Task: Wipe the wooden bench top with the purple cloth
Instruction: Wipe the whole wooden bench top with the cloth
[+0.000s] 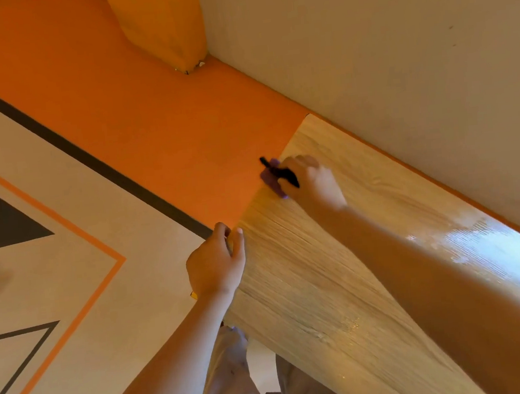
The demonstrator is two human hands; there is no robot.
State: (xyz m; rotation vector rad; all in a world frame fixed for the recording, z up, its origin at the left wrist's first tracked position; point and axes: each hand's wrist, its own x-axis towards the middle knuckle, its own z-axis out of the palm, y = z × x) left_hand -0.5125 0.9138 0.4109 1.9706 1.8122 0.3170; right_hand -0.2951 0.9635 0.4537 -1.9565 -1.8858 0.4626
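Where right hand [310, 181] grips, cloth [269, 180] lies.

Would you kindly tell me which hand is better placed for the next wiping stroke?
Right: the right hand holds the purple cloth at the end of the light wooden bench top; the left hand grips its front edge.

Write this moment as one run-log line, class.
step: wipe | right hand: holds purple cloth on bench top, far end | left hand: grips bench top's front corner

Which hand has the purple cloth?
The right hand, over the purple cloth at the far end; the left hand only grips the bench top edge.
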